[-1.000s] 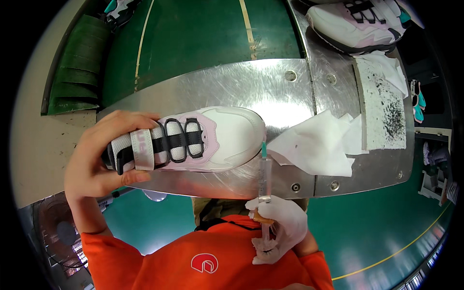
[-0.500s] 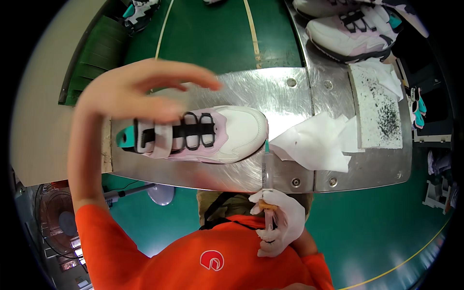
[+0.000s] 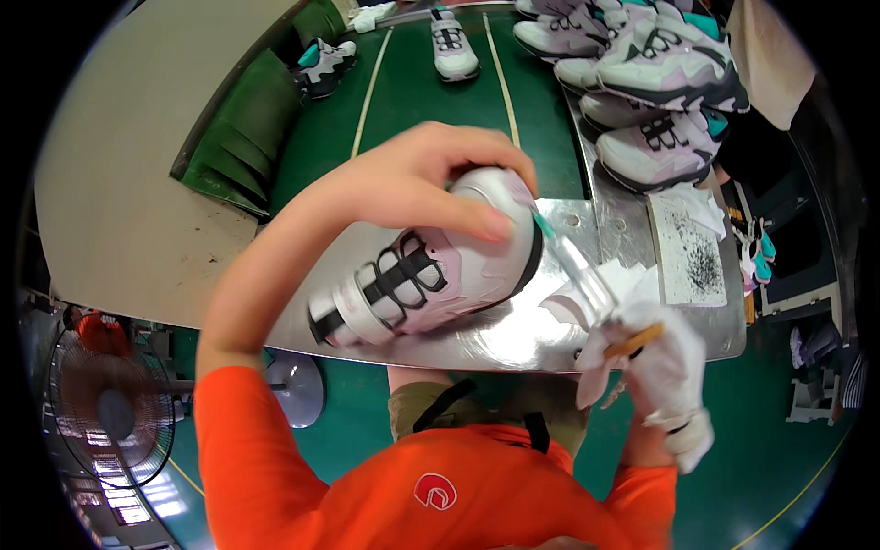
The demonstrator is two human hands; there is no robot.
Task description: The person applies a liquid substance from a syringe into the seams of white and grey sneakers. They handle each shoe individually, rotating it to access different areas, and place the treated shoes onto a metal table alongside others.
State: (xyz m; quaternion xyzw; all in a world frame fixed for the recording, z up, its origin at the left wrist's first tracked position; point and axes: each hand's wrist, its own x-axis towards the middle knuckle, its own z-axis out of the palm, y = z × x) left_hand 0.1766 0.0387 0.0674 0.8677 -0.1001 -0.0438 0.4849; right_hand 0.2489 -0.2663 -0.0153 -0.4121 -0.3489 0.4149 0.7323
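Observation:
A white and pale pink sneaker [image 3: 472,261] with black elastic laces lies slantwise over the metal plate, its toe toward the far right. My bare left hand [image 3: 412,183] grips it around the toe, thumb on top and fingers over the far side. In a white glove, my right hand [image 3: 665,357] is closed around a clear syringe [image 3: 585,280]. The syringe's teal needle tip [image 3: 544,225] is at the edge of the toe; whether it touches cannot be made out. A tan piece [image 3: 635,339] shows at the gloved fingers.
The metal plate [image 3: 403,356] carries white paper [image 3: 632,282] and a black-speckled white block [image 3: 689,261]. Stacked sneakers [image 3: 665,78] stand at the far right. Beyond is a green belt [image 3: 440,105] with another sneaker [image 3: 454,55]. A fan [image 3: 115,412] stands at lower left.
My left hand has come down onto the sneaker's toe and the shoe has turned, its toe swinging away from me. The syringe has moved right with my right hand and now slants.

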